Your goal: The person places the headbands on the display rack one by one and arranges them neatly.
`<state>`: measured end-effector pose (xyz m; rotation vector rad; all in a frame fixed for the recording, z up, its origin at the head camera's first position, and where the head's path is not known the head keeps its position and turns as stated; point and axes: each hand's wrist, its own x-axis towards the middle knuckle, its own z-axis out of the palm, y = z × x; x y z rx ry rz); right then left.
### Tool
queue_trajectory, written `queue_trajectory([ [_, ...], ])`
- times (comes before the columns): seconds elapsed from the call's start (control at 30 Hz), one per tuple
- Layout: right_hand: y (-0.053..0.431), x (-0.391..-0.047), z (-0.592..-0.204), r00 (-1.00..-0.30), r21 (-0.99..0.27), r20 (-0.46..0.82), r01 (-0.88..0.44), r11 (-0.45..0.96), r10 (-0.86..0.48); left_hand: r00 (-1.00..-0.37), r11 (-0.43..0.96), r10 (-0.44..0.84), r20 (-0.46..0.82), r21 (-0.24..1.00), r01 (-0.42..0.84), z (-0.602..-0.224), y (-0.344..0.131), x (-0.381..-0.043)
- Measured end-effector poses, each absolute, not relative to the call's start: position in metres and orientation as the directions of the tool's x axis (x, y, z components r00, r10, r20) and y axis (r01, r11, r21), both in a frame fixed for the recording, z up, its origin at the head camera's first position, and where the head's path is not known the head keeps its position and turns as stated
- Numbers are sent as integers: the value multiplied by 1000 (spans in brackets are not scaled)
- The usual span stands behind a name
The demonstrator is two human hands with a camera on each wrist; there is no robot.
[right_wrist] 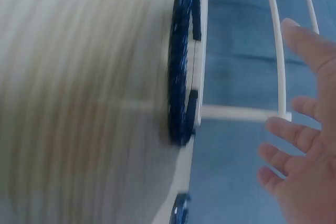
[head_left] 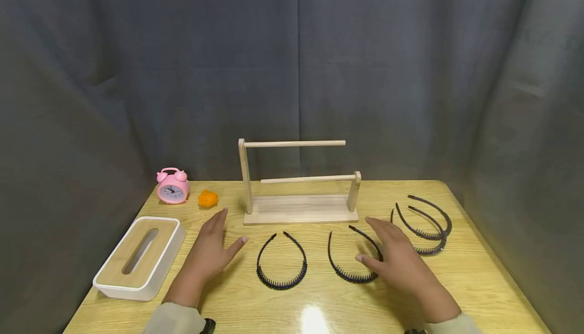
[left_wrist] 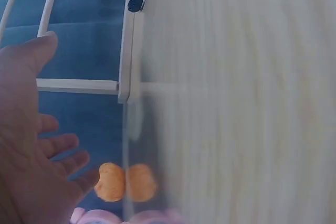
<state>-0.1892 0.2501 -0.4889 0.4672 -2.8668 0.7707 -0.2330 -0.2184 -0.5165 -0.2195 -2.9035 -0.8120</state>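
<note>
My left hand is held with its fingers extended over the table's left part, to the left of a dark toothed headband. Nothing is in its grasp; the left wrist view likewise has the hand spread. My right hand is extended too, holding nothing, and overlaps the right side of a second dark headband in the head view. In the right wrist view a headband lies beside the hand, apart from its fingers. Behind both headbands stands a wooden rack with two horizontal rods.
Two more headbands overlap each other at the right. On the left are a white tissue box with a wooden lid, a pink alarm clock and a fuzzy orange ball. Dark curtains surround the wooden table.
</note>
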Motion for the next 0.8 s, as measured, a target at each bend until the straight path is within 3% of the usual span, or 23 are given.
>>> queue_trajectory([
  [0.27,220,-187,-488,-939,-541,199,-345,767,-281,-997,775,65,40,627,76,-529,-206,-254],
  [0.6,186,-190,-500,-934,-690,124,-324,647,-336,-999,638,-29,22,770,-1,-541,-197,-276],
  [0.8,167,-188,-504,-904,-703,117,-367,609,-410,-998,608,-54,23,794,-14,-546,-194,-283],
])
